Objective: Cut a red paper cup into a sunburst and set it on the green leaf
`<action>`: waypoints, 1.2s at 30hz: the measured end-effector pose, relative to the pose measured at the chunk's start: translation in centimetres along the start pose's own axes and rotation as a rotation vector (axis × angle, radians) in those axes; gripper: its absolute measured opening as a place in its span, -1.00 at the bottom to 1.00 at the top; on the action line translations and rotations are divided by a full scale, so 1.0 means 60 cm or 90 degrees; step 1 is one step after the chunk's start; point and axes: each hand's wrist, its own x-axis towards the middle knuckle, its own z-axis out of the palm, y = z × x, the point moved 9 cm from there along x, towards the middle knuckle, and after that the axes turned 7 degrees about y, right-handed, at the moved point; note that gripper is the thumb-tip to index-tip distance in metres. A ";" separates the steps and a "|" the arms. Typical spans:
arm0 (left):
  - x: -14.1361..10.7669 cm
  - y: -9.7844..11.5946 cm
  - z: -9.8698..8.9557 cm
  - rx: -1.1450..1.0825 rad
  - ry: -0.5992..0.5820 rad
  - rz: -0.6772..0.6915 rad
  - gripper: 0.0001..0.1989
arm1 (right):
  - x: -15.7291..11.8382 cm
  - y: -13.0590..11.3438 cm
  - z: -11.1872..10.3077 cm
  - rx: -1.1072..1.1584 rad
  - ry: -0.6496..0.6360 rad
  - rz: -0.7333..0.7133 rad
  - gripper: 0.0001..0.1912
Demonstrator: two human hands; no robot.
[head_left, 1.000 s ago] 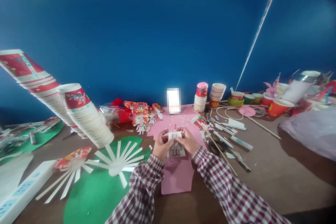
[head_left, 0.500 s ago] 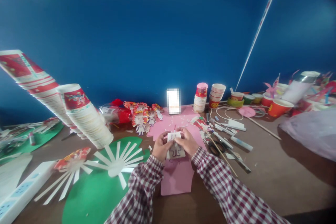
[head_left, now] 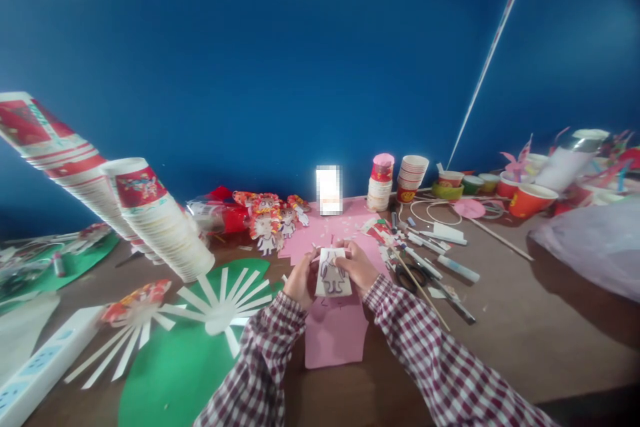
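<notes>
A small white piece of paper (head_left: 331, 279), with a figure's body drawn in dark lines, is held upright between my hands. My left hand (head_left: 300, 280) grips its left side, most fingers hidden behind it. At the right side, my right hand (head_left: 362, 268) pinches the paper with the thumb across its front. Below lies a pink sheet (head_left: 334, 340) with a few dark marks. Several cut-out paper figures (head_left: 268, 230) with red and orange headpieces rest beyond my left hand. Black-handled scissors (head_left: 413, 276) lie to the right among pens (head_left: 459, 268).
Tall stacks of paper cups (head_left: 163, 227) lean at the left, near white paper strips fanned out (head_left: 217, 320) on a green sheet (head_left: 165, 373). A power strip (head_left: 37, 360) lies at front left. Shorter cup stacks (head_left: 412, 177) stand by the blue partition (head_left: 250, 80); a plastic bag (head_left: 595, 247) is at right.
My left thumb has moved off the front of the paper toward its left edge, uncovering more of the drawing. The right hand keeps its hold.
</notes>
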 end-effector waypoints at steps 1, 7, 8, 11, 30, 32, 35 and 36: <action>0.001 0.001 0.000 0.003 -0.006 0.010 -0.64 | -0.001 -0.001 0.000 0.000 -0.001 -0.002 -0.60; 0.015 0.013 -0.031 0.087 0.058 0.126 -0.55 | -0.002 -0.004 0.001 -0.026 0.000 -0.020 -0.61; 0.018 0.012 -0.036 0.100 0.072 0.135 -0.52 | -0.002 -0.004 0.001 -0.034 0.000 -0.025 -0.61; 0.022 0.012 -0.047 0.125 0.107 0.157 -0.49 | -0.003 -0.004 0.002 -0.049 -0.004 -0.032 -0.61; 0.021 0.015 -0.061 0.209 0.169 0.164 -0.69 | -0.011 -0.005 0.015 -0.063 -0.038 -0.028 -0.64; 0.019 0.017 -0.059 0.206 0.169 0.168 -0.70 | -0.012 -0.007 0.014 -0.071 -0.031 -0.027 -0.63; 0.018 0.020 -0.058 0.229 0.171 0.181 -0.72 | -0.014 -0.009 0.013 -0.065 -0.029 -0.027 -0.63; 0.018 0.021 -0.057 0.242 0.170 0.185 -0.73 | -0.015 -0.010 0.013 -0.063 -0.029 -0.029 -0.63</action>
